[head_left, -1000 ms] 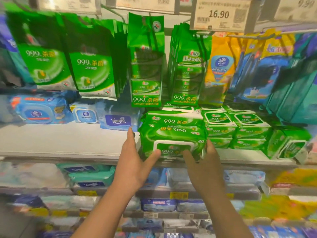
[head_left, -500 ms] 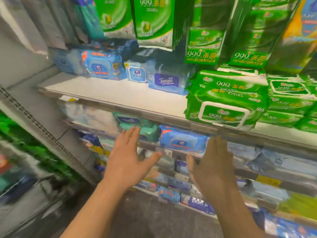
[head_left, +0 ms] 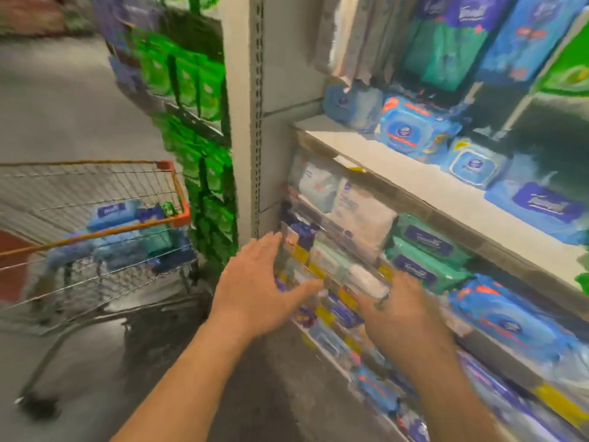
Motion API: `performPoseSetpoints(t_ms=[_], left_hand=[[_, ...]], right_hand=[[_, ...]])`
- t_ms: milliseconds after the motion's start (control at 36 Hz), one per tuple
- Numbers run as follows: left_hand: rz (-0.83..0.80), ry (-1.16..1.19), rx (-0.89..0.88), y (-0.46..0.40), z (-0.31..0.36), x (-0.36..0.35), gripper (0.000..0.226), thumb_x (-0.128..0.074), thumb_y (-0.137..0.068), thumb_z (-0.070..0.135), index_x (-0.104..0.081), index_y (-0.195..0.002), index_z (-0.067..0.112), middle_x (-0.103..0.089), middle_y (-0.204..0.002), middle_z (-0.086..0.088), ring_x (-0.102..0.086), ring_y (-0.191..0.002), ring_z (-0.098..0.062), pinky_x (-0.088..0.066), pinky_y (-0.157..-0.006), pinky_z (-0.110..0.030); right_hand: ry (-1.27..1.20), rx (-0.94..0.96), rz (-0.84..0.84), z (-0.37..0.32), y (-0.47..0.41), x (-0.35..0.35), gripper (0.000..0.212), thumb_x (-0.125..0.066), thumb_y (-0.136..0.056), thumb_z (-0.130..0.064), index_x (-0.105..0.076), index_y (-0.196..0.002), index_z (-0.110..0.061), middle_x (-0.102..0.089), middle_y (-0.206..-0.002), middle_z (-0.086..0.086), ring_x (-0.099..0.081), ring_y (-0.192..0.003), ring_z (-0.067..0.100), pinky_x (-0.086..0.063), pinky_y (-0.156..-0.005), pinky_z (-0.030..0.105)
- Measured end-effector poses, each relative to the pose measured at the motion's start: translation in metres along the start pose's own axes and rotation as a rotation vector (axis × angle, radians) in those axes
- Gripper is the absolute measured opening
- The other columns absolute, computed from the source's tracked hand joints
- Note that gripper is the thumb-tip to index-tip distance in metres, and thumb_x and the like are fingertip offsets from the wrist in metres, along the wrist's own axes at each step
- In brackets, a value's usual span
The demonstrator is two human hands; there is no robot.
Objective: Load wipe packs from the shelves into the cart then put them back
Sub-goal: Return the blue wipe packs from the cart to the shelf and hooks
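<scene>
My left hand (head_left: 255, 285) and my right hand (head_left: 404, 314) are both held out in front of me with fingers spread and nothing in them, level with the lower shelves. A wire shopping cart (head_left: 105, 231) with an orange rim stands to the left and holds several blue and teal wipe packs (head_left: 111, 215). On the upper white shelf (head_left: 398, 173) to the right lie blue wipe packs (head_left: 411, 129) and a purple-labelled pack (head_left: 541, 208). Teal packs (head_left: 427, 250) sit on the shelf below. The frame is blurred by motion.
A grey shelf upright (head_left: 248, 116) stands between the cart and the shelves. Green packs (head_left: 197, 90) hang on the rack left of it. Lower shelves (head_left: 350, 314) carry more blurred packs and yellow price tags. Grey floor (head_left: 63, 90) lies around the cart.
The view has swung left and down from the green packs on the shelf to the cart. Both hands let go of the green pack, dropped and stayed empty.
</scene>
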State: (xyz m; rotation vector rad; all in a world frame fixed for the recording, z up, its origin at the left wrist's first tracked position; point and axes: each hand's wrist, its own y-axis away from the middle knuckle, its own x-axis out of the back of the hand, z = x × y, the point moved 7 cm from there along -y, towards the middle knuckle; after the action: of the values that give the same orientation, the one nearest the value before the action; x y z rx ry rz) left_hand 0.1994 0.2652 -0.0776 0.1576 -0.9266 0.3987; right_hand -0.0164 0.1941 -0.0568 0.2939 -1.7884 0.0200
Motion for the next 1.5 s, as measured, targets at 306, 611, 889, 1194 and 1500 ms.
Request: performPoseSetpoints(t_ms=[306,611,889,1194,1500], left_hand=[[0.073,-0.013,0.277,0.024,-0.196,0.122,0.110,-0.044,-0.076,0.090,-0.013,-0.162,0.031,-0.012,-0.169,0.011,-0.010,-0.156,-0.011,-0.014,-0.125,-0.035],[0.189,0.147,0.521,0.048,-0.316,0.186,0.105,-0.051,-0.078,0.086,-0.013,-0.162,0.035,-0.012,-0.169,0.015,-0.014,-0.155,-0.010,-0.020,-0.124,-0.037],[0.274,0.161,0.667,0.017,-0.414,0.225,0.120,-0.038,-0.060,0.100,-0.020,-0.160,0.035,-0.020,-0.168,0.010,-0.020,-0.153,-0.014,-0.026,-0.124,-0.043],[0.263,0.125,0.758,-0.102,-0.515,0.269,0.106,-0.045,-0.065,0.098,-0.037,-0.152,0.039,-0.047,-0.151,0.013,-0.043,-0.138,-0.014,-0.042,-0.113,-0.046],[0.159,0.153,0.858,-0.163,-0.567,0.270,0.094,-0.050,-0.072,0.088,-0.040,-0.150,0.037,-0.047,-0.153,0.008,-0.043,-0.140,-0.017,-0.039,-0.112,-0.041]], right_hand=[[-0.010,0.148,-0.132,-0.209,0.001,-0.078,0.054,-0.052,-0.081,-0.067,-0.054,-0.119,-0.029,-0.062,-0.122,0.004,-0.057,-0.114,0.033,-0.049,-0.093,0.043],[0.153,0.411,-0.266,-0.359,-0.012,-0.131,0.076,-0.046,-0.083,-0.069,-0.051,-0.138,-0.017,-0.055,-0.141,0.010,-0.050,-0.131,0.032,-0.038,-0.113,0.044],[0.085,0.650,-0.373,-0.489,-0.050,-0.179,0.040,-0.057,-0.096,-0.048,-0.053,-0.132,-0.033,-0.061,-0.128,-0.002,-0.053,-0.124,0.026,-0.041,-0.110,0.049],[-0.040,0.694,-0.520,-0.596,-0.167,-0.247,0.046,-0.040,-0.079,-0.061,-0.061,-0.105,-0.030,-0.067,-0.100,-0.006,-0.064,-0.096,0.022,-0.054,-0.087,0.043],[0.022,0.643,-0.594,-0.663,-0.239,-0.282,0.045,-0.054,-0.095,-0.050,-0.055,-0.133,-0.026,-0.061,-0.132,0.000,-0.059,-0.116,0.026,-0.049,-0.098,0.038]])
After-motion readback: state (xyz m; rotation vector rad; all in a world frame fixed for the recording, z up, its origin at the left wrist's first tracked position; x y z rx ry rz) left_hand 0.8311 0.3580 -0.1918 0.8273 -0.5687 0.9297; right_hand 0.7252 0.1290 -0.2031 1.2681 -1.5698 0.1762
